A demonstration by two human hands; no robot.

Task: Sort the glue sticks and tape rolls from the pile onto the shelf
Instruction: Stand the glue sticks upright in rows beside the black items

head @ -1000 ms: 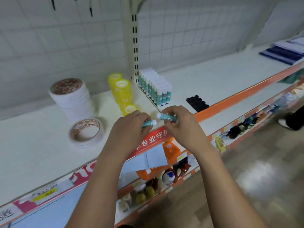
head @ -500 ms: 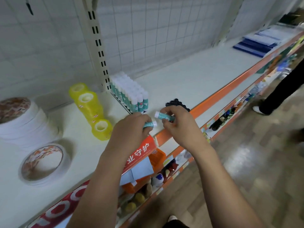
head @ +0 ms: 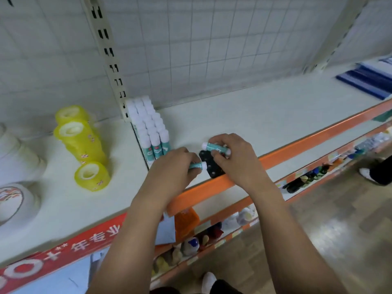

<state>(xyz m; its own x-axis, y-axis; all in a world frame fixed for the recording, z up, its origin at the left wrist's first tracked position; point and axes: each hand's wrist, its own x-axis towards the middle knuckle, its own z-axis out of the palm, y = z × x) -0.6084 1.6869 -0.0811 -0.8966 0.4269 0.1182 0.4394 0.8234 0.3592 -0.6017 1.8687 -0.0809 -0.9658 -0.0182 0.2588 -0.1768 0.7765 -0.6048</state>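
My left hand [head: 172, 169] grips a teal glue stick [head: 197, 165] whose white cap points right. My right hand [head: 235, 160] pinches a second teal glue stick [head: 214, 146] lying sideways, with a white cap at each visible end. Both hands hover over the white shelf [head: 265, 115] near its orange front edge. Just left of them a block of upright glue sticks [head: 149, 128] with white caps stands against the shelf upright. Yellow tape rolls [head: 81, 134] are stacked further left, one roll [head: 91, 176] standing apart in front.
A black studded piece [head: 211, 164] lies under my hands by the orange edge [head: 297, 145]. Wide white tape rolls [head: 14, 158] sit at far left. Blue folders [head: 369, 79] lie far right. Lower shelves hold small goods. A person's leg and shoe [head: 375, 172] stand at right.
The view has swung left to right, so the shelf goods sit more central. Both hands have moved forward over the shelf toward the block of glue sticks, each still holding its stick.
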